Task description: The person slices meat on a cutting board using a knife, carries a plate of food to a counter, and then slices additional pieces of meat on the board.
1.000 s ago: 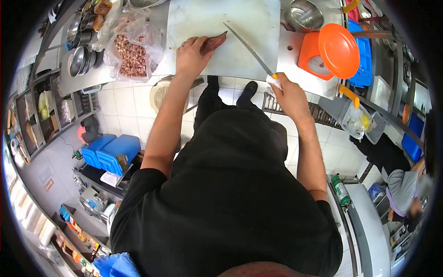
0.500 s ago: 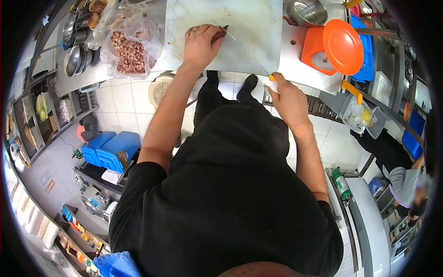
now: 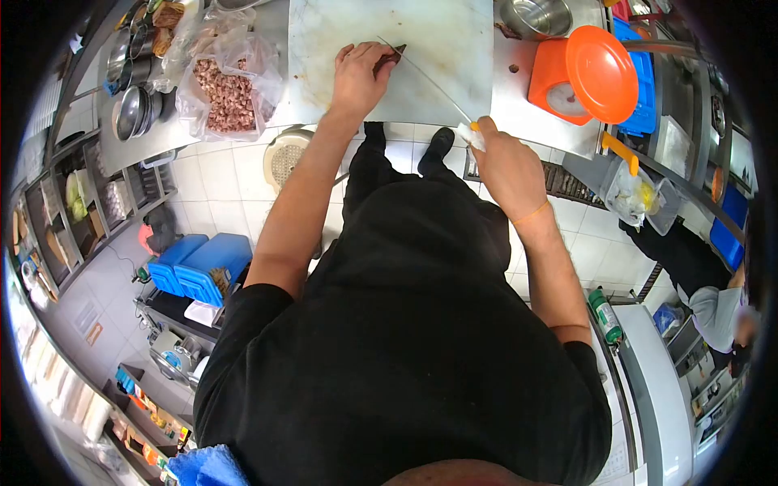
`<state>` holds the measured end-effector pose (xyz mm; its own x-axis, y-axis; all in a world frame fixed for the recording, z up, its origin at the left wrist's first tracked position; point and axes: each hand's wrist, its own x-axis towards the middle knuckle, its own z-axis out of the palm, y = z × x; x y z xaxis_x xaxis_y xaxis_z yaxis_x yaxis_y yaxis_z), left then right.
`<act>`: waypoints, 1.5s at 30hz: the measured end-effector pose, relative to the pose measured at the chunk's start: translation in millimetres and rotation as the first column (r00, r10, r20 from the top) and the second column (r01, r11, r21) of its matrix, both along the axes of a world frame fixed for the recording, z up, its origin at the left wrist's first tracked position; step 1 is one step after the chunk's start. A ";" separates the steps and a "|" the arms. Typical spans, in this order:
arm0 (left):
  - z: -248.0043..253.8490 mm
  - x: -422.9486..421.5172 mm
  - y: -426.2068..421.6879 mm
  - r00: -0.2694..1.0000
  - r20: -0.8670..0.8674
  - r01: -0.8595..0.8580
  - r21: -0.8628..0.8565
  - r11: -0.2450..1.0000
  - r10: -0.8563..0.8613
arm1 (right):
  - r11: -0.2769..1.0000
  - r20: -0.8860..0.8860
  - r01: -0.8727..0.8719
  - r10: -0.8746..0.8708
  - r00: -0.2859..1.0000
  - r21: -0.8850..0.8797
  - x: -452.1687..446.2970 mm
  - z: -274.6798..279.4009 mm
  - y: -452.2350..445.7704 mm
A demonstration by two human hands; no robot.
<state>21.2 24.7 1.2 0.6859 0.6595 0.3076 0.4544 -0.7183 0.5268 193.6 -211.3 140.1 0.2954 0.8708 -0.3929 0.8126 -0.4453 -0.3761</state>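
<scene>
My left hand is closed on a small dark reddish-brown piece of meat, pressing it to the white cutting board. Most of the piece is hidden under the fingers. In my right hand is a long thin knife, gripped by its handle with yellow and white on it. The blade slants up and left over the board, its tip end against the meat beside my left fingertips. Left of the board, a clear plastic bag lies open around many diced pinkish meat pieces.
On the right of the counter stand an orange scale with a round orange plate and a steel pot. Metal bowls are stacked at left. A stool is below the counter; another person is at far right.
My right hand has shifted slightly up and left in view with the knife. My left hand stays on the meat, a little to the right. The whole view has tilted slightly.
</scene>
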 end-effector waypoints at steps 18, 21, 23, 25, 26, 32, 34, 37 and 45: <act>33.5 -16.6 -3.0 0.945 -0.326 0.023 -0.027 0.999 -0.030 | 0.992 -0.224 0.089 -0.067 0.972 0.092 9.3 -72.3 52.2; 32.8 -15.8 3.1 0.927 -0.376 -0.011 0.004 1.000 0.012 | 0.980 -0.235 0.173 -0.146 0.961 0.099 16.7 -54.4 11.6; 42.6 4.2 0.8 0.925 -0.379 -0.025 0.048 0.999 0.042 | 0.970 -0.222 0.212 -0.184 0.958 0.115 25.8 -49.2 -17.3; 37.4 28.6 -4.1 0.931 -0.364 0.025 0.110 0.994 0.017 | 0.961 -0.206 0.250 -0.223 0.953 0.119 31.4 -51.7 -45.8; 35.7 41.1 -3.6 0.935 -0.356 0.050 0.141 0.989 0.003 | 0.960 -0.193 0.264 -0.242 0.951 0.096 33.5 -52.7 -58.7; 9.5 69.1 4.3 0.882 -0.468 0.145 0.169 0.975 -0.050 | 0.941 -0.201 0.336 -0.324 0.925 0.032 37.9 -55.6 -114.8; 10.1 67.8 2.9 0.887 -0.460 0.124 0.174 0.977 -0.031 | 0.935 -0.203 0.355 -0.343 0.917 0.024 32.6 -53.1 -123.1; 8.6 58.0 1.4 0.907 -0.420 0.106 0.229 0.968 0.000 | 0.920 -0.226 0.392 -0.381 0.896 0.003 27.3 -65.3 -130.3; 9.8 69.7 -3.2 0.761 -0.648 0.199 0.192 0.961 -0.028 | 0.918 -0.183 0.379 -0.355 0.917 0.119 29.5 -71.9 -136.6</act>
